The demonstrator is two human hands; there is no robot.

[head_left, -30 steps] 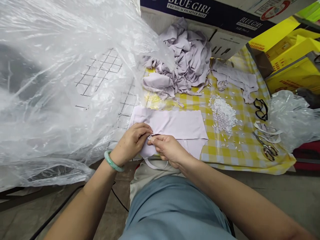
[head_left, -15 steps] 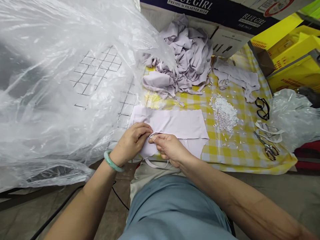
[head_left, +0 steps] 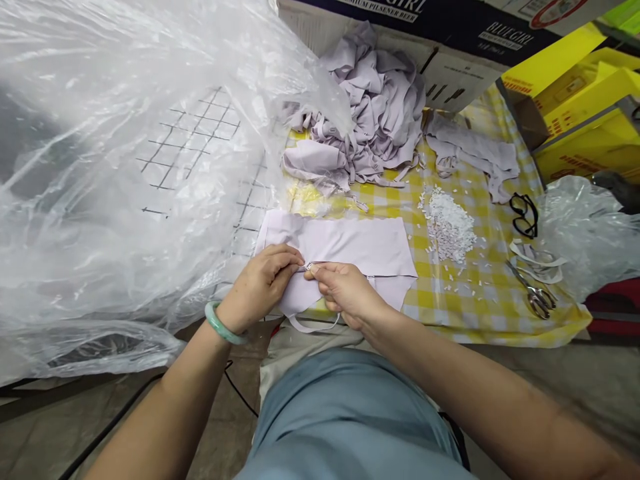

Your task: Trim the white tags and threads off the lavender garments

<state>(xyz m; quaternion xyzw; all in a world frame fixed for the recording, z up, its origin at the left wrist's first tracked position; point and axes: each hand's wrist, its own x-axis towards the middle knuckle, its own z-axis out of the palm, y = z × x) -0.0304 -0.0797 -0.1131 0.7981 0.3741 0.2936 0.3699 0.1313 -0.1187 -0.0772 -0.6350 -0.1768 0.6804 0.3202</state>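
Note:
A pale lilac strapped garment (head_left: 355, 243) lies flat at the table's front edge, one thin strap (head_left: 313, 327) looping over that edge. My left hand (head_left: 265, 283) is closed in a pinch at the garment's fold line. Close beside it, my right hand (head_left: 347, 290) pinches a small strap clip (head_left: 309, 267) between thumb and forefinger. The fingers partly cover the clip, so its fastening is hard to make out. A second clip (head_left: 371, 280) shows on the garment, right of my right hand.
Clear plastic sheeting (head_left: 125, 253) covers the left side. Behind lies a heap of lilac garments (head_left: 380, 107) before a beer carton (head_left: 450, 73). To the right are small white bits (head_left: 450, 227), glasses (head_left: 523, 217) and scissors (head_left: 534, 293) on a yellow checked cloth (head_left: 480, 323).
My right hand has shifted slightly right with the clip, a little away from my left fingertips. The left hand and the garment have hardly moved.

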